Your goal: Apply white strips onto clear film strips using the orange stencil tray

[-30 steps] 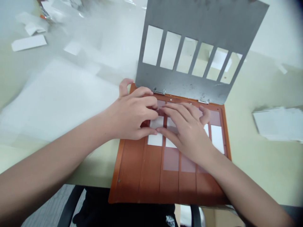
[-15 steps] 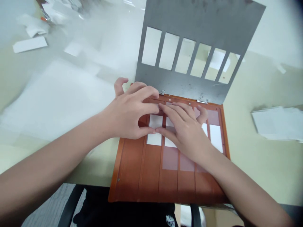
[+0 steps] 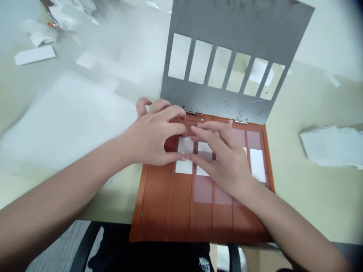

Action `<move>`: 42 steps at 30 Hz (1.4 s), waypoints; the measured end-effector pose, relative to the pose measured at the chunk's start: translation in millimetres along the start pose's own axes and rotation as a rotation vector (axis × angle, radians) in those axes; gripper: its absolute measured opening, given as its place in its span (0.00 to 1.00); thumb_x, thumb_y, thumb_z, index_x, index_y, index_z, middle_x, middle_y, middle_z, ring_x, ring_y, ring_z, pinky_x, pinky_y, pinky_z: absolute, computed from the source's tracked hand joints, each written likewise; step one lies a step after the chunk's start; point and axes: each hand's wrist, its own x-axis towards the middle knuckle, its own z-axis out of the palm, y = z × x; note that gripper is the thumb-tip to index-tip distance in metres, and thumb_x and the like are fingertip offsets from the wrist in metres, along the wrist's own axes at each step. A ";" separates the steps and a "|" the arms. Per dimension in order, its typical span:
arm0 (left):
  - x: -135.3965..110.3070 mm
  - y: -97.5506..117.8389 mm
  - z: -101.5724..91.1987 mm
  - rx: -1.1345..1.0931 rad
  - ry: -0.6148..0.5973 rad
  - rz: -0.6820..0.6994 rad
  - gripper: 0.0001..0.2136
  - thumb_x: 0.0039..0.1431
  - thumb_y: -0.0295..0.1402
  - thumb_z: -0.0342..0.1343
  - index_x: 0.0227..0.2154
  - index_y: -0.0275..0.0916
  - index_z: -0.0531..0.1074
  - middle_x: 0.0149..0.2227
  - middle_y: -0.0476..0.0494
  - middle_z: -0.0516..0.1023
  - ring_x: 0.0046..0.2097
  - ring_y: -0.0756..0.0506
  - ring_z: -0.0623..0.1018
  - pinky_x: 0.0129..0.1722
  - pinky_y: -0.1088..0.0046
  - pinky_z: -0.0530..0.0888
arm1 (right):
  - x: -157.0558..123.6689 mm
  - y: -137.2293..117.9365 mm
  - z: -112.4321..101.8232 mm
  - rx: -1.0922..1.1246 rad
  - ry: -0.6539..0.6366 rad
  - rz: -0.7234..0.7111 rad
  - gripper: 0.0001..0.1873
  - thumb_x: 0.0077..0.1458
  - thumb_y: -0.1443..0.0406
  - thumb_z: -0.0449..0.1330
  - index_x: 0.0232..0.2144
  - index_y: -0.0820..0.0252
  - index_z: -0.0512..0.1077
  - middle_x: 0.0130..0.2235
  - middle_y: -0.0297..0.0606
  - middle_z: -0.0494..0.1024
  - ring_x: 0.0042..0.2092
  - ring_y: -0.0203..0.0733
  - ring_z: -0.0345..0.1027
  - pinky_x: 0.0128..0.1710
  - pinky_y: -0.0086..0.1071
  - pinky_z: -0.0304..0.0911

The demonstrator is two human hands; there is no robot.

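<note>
My left hand (image 3: 154, 132) is curled over the left-most white card (image 3: 184, 166) on an orange board (image 3: 153, 204). Its thumb tip lies at the card's middle, the index finger above. The card's upper half looks greyer, maybe under a thin film; I cannot make out what the left fingers hold. My right hand (image 3: 227, 158) is over the neighbouring cards, fingers stretched and apart, its thumb tip meeting the left thumb. Another white card (image 3: 258, 164) shows at the board's right. Translucent pinkish film (image 3: 203, 189) extends beyond several cards.
A grey metal lid (image 3: 241, 22) with a row of rectangular windows is hinged upright at the board's back edge. White sheets (image 3: 65, 121) lie on the left, a stack of white cards (image 3: 331, 147) on the right. Crumpled scraps (image 3: 39, 32) and a white strip (image 3: 34, 55) are at upper left.
My right fingers have lifted and spread away from my left index finger, uncovering more of the second card. The thumbs remain together on the left-most card.
</note>
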 end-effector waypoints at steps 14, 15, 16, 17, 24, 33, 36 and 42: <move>-1.2 -4.7 4.7 -0.040 0.021 0.018 0.15 0.52 0.51 0.60 0.34 0.45 0.77 0.50 0.47 0.73 0.53 0.38 0.68 0.60 0.45 0.51 | 0.8 2.9 -7.6 -0.094 0.011 -0.037 0.13 0.61 0.69 0.57 0.47 0.54 0.72 0.44 0.39 0.78 0.45 0.43 0.74 0.67 0.60 0.40; -1.2 -4.7 4.9 -0.043 0.025 0.020 0.15 0.52 0.50 0.60 0.34 0.45 0.76 0.50 0.47 0.73 0.53 0.37 0.68 0.60 0.45 0.51 | 0.8 4.1 -7.1 -0.110 0.013 -0.019 0.11 0.61 0.69 0.56 0.44 0.53 0.73 0.44 0.37 0.78 0.44 0.42 0.74 0.68 0.59 0.39; -1.3 -4.7 5.0 -0.043 0.025 0.021 0.15 0.52 0.50 0.61 0.34 0.45 0.76 0.50 0.47 0.73 0.53 0.37 0.68 0.60 0.44 0.51 | 0.7 5.2 -6.7 -0.124 0.011 0.000 0.10 0.62 0.69 0.55 0.41 0.52 0.74 0.44 0.36 0.78 0.44 0.41 0.74 0.68 0.59 0.39; -1.3 -4.5 5.0 -0.043 0.022 0.020 0.14 0.52 0.49 0.61 0.34 0.44 0.76 0.50 0.46 0.73 0.53 0.37 0.68 0.59 0.44 0.50 | 0.5 5.9 -6.4 -0.136 0.003 0.017 0.09 0.63 0.68 0.54 0.38 0.52 0.74 0.43 0.35 0.78 0.44 0.40 0.74 0.68 0.58 0.38; -0.3 -2.7 3.2 -0.053 0.005 0.011 0.16 0.49 0.48 0.65 0.36 0.44 0.76 0.51 0.44 0.73 0.53 0.36 0.68 0.59 0.44 0.49 | 0.9 0.4 -9.0 -0.157 -0.050 -0.039 0.10 0.64 0.67 0.55 0.31 0.52 0.73 0.41 0.29 0.80 0.43 0.39 0.75 0.69 0.56 0.35; -0.5 -2.5 2.6 -0.085 -0.029 0.073 0.11 0.54 0.45 0.63 0.35 0.47 0.77 0.49 0.46 0.74 0.52 0.37 0.69 0.57 0.44 0.51 | -2.7 0.3 -10.0 -0.150 -0.133 -0.170 0.14 0.62 0.74 0.54 0.35 0.51 0.75 0.41 0.26 0.82 0.46 0.37 0.75 0.69 0.54 0.38; -0.2 -2.2 1.7 -0.081 -0.032 0.086 0.10 0.57 0.45 0.60 0.34 0.47 0.77 0.49 0.47 0.75 0.52 0.39 0.68 0.58 0.46 0.51 | -3.4 -0.3 -8.8 -0.143 -0.141 -0.184 0.14 0.63 0.74 0.53 0.36 0.52 0.75 0.41 0.28 0.82 0.47 0.37 0.75 0.69 0.54 0.40; 0.9 -0.8 -1.1 -0.048 -0.056 0.101 0.08 0.58 0.43 0.56 0.32 0.47 0.77 0.46 0.50 0.76 0.51 0.40 0.69 0.59 0.50 0.54 | -5.0 -1.3 -8.5 -0.153 -0.147 -0.194 0.13 0.64 0.74 0.53 0.37 0.53 0.74 0.42 0.29 0.82 0.49 0.38 0.75 0.68 0.55 0.42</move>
